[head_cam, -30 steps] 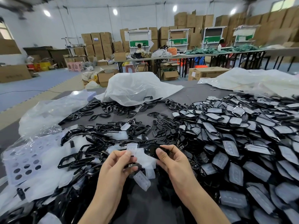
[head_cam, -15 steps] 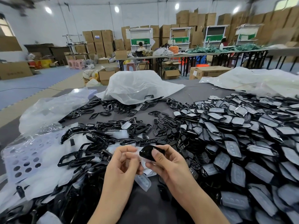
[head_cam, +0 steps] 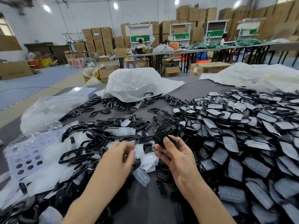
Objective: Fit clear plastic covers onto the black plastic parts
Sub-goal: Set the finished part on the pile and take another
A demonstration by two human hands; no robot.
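Grey table top (head_cam: pixel 192 90) carries everything.

Right side: heap of covered black parts (head_cam: pixel 242 143), overlapping, running from the far edge to the near one.

Far centre: crumpled white plastic bag (head_cam: pixel 137 84).

Left side: tangle of black frames (head_cam: pixel 84 149) lying over clear film. Just beside it, at the far left, is a pale perforated sheet (head_cam: pixel 24 157).

Between the two forearms: small cluster of loose clear covers (head_cam: pixel 148 160) on the table.

Right hand (head_cam: pixel 179 157): raised above the table, palm up, thumb and fingers pinching one black part (head_cam: pixel 160 138). The part is held just above the loose covers, with no cover on it.

Left hand (head_cam: pixel 119 157): motion-blurred, back up, fingers bent down, tips at the near edge of the clear covers. Whether they grip one cannot be told.
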